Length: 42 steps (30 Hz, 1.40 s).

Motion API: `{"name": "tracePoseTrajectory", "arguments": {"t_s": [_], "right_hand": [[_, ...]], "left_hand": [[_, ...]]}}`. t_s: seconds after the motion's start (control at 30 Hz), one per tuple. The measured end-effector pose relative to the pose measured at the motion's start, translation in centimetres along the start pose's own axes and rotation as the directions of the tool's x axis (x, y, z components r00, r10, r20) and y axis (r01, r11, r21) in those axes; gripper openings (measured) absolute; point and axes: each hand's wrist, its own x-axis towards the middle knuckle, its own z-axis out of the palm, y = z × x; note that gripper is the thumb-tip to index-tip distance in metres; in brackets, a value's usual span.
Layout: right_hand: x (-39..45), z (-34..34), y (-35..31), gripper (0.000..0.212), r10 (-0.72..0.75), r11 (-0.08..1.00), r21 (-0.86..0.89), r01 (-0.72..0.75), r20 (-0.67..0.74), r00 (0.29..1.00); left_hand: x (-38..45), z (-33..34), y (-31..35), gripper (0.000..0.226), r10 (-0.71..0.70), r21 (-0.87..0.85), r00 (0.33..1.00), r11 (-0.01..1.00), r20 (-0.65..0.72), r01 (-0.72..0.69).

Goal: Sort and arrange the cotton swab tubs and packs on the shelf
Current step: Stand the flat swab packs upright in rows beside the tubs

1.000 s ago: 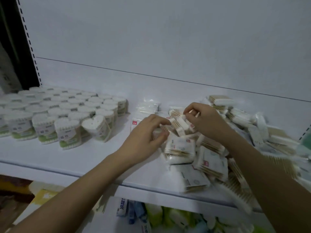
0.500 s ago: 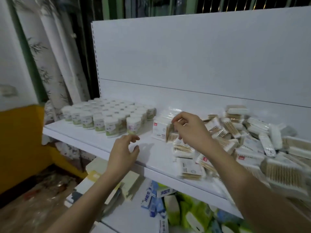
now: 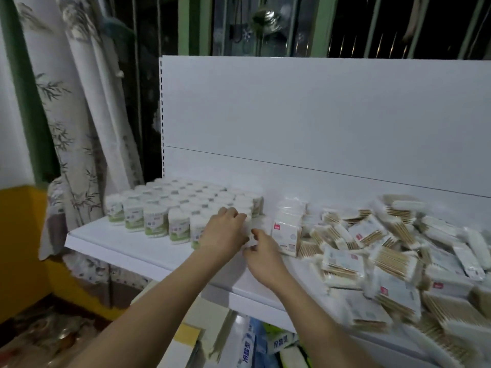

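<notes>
Head view shows both hands meeting at the right front corner of a block of small white cylindrical plastic tubs with green labels (image 3: 156, 221), which stands in tidy rows on the white metal shelf (image 3: 127, 244). The left hand (image 3: 225, 236) has its fingers curled over the top and side of the white tub at the corner (image 3: 248, 227), gripping it. The right hand (image 3: 261, 252) sits just below and beside it with thumb and forefinger bent towards the same tub; blur makes it impossible to tell whether it pinches the tub or only touches it.

Just right of the hands, a short row of flat clear-wrapped packs of white swabs with red tags (image 3: 288, 233) stands upright, edge to edge. Further right, well beyond the hands, lies a loose heap of clear packs of wooden-stick cotton swabs (image 3: 393, 261), tilted and overlapping, spilling to the shelf's front edge.

As a judgement, the tub side looks nearly finished, with this corner tub apparently the last being seated. The pack side has barely begun: only the short upright row is ordered, and the large heap awaits sorting. A bare strip of shelf in front of the hands separates the two groups.
</notes>
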Motion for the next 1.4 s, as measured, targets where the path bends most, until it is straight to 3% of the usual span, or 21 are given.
{"name": "tracePoseTrajectory", "arguments": {"t_s": [0.07,0.2,0.33,0.47,0.57,0.67,0.83,0.9,1.0,1.13,1.2,1.27,1.33,1.4], "right_hand": [[0.9,1.1,0.2,0.039,0.033,0.999,0.013,-0.033,-0.053,0.998],[1.4,1.9,0.5,0.026,0.055,0.998,0.034,-0.053,-0.059,0.997],[1.4,-0.2,-0.3,0.028,0.118,0.992,0.055,-0.112,-0.124,0.985],[-0.7,-6.5,-2.2,0.013,0.128,0.991,-0.010,-0.132,-0.180,0.975],[-3.2,-12.2,-2.2,0.012,0.092,0.975,-0.170,-0.142,-0.270,0.958],[-5.6,-16.7,-0.2,0.012,0.065,0.931,-0.311,-0.192,-0.377,0.924],[-8.8,-20.5,4.9,0.010,0.096,0.833,-0.458,-0.310,-0.432,0.897],[-9.7,-20.3,6.7,0.010,0.120,0.803,-0.502,-0.321,-0.391,0.912],[-10.4,-19.6,8.8,0.008,0.032,0.820,-0.514,-0.251,-0.396,0.917],[-10.5,-19.4,10.0,0.010,-0.097,0.789,-0.593,-0.161,-0.378,0.921],[-10.6,-19.6,10.0,0.012,-0.121,0.744,-0.650,-0.156,-0.360,0.925],[-10.6,-20.0,9.5,0.015,-0.221,0.715,-0.692,-0.096,-0.355,0.908],[-11.1,-20.1,8.1,0.015,-0.253,0.849,-0.528,0.011,-0.388,0.886],[-11.4,-20.0,6.1,0.020,-0.033,0.999,-0.007,0.033,-0.340,0.940]], "left_hand": [[0.9,0.2,-1.0,0.033,0.040,0.039,0.999,0.998,0.004,-0.040],[1.7,0.7,-2.7,0.041,0.085,0.014,0.996,0.996,0.008,-0.085],[1.6,-0.1,-1.8,0.043,0.151,-0.159,0.968,0.970,-0.198,-0.184],[1.8,-2.6,1.9,0.031,0.184,-0.483,0.939,0.819,-0.292,-0.311],[1.4,-3.2,5.2,0.024,0.309,-0.674,0.934,0.653,-0.178,-0.345],[0.4,-2.3,8.4,0.028,0.406,-0.724,0.907,0.594,-0.106,-0.351],[0.4,0.0,12.4,0.058,0.453,-0.672,0.890,0.676,0.056,-0.302],[0.5,0.6,13.4,0.058,0.436,-0.654,0.893,0.710,0.115,-0.262],[0.3,0.9,14.3,0.048,0.407,-0.642,0.905,0.729,0.128,-0.237],[-0.3,0.0,15.2,0.031,0.331,-0.614,0.943,0.752,0.039,-0.239],[-1.1,-0.7,15.5,0.026,0.244,-0.558,0.963,0.786,-0.115,-0.266],[-2.5,-1.1,15.3,0.024,0.134,-0.524,0.937,0.799,-0.323,-0.295],[-4.3,-1.3,15.3,0.028,0.057,-0.510,0.872,0.792,-0.485,-0.335],[-6.1,-1.8,15.7,0.030,0.063,-0.474,0.820,0.790,-0.569,-0.389]]}}
